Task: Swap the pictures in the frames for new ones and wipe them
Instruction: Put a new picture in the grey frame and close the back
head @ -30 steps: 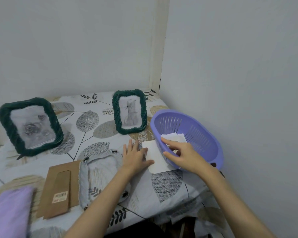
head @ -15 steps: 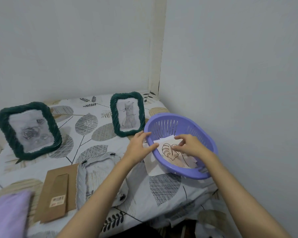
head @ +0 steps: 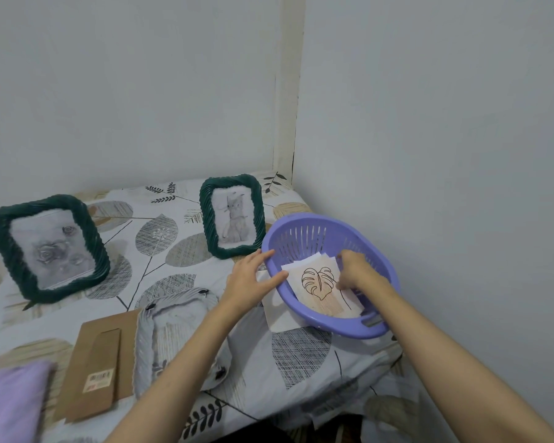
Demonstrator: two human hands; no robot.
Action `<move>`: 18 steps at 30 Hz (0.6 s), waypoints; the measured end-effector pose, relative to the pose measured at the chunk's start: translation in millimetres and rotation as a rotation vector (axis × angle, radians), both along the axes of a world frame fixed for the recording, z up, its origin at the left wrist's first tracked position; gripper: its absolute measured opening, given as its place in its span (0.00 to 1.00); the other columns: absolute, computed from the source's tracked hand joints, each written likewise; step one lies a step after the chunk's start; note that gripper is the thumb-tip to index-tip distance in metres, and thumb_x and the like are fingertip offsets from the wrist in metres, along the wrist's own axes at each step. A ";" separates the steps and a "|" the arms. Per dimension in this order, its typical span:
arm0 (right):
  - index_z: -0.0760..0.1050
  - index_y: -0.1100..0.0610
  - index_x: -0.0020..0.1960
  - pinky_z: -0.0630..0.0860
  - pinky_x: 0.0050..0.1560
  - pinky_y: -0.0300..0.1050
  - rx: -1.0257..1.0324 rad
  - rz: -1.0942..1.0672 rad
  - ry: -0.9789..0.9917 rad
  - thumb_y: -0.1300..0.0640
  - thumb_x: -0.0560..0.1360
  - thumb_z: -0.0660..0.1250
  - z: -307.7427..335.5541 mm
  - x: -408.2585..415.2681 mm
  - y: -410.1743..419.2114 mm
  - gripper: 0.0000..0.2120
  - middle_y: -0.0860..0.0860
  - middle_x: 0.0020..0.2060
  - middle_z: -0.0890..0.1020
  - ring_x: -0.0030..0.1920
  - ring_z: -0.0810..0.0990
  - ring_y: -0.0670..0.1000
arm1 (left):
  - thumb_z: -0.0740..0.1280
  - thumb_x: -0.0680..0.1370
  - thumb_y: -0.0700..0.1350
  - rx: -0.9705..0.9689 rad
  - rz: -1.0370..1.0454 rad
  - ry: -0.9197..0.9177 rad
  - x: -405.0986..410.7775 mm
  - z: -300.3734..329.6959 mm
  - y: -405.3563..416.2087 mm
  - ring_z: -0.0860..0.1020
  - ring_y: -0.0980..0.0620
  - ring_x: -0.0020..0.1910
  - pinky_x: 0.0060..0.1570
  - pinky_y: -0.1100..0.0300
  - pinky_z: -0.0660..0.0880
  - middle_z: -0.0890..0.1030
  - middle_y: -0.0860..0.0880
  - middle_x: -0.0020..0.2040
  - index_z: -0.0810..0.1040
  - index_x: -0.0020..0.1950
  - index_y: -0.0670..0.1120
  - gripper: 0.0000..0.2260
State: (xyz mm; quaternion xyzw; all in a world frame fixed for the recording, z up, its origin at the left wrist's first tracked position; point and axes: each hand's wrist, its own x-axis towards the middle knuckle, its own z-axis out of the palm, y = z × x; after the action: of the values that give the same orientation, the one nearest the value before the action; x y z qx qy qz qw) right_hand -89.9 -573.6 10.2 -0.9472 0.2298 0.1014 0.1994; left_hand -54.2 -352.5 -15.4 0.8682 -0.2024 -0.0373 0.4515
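left hand [head: 251,281] on purple basket [head: 343,329] rim, fingers straight, gripping nothing | leaf print [head: 322,290] on paper stack in basket, tan, flat | right hand [head: 357,271] fingers curled onto stack's right edge; pinch unclear | risk: thin sheets cling, several may lift together; a crease would show in the frame

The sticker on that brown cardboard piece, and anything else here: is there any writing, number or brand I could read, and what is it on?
Sticker on the brown cardboard backing: a barcode and some red print, too small and blurred to read.
Leaf picture in the purple basket: a drawing only, no words.
Cat picture and rose picture in the green frames: no legible text.
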 end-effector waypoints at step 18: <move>0.80 0.49 0.54 0.78 0.45 0.45 0.826 -0.023 -0.876 0.67 0.73 0.67 27.5 -41.7 22.7 0.16 0.65 0.43 0.83 0.38 0.78 0.48 | 0.69 0.74 0.45 -0.383 -0.009 -0.138 -41.0 43.8 9.7 0.65 0.56 0.70 0.69 0.53 0.65 0.70 0.56 0.68 0.70 0.64 0.58 0.21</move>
State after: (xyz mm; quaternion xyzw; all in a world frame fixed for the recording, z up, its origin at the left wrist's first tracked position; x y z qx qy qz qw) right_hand -131.6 -551.0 37.7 -0.7424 0.0780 -0.2195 0.6282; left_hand -95.2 -342.9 28.3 0.7661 -0.2401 0.0594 0.5932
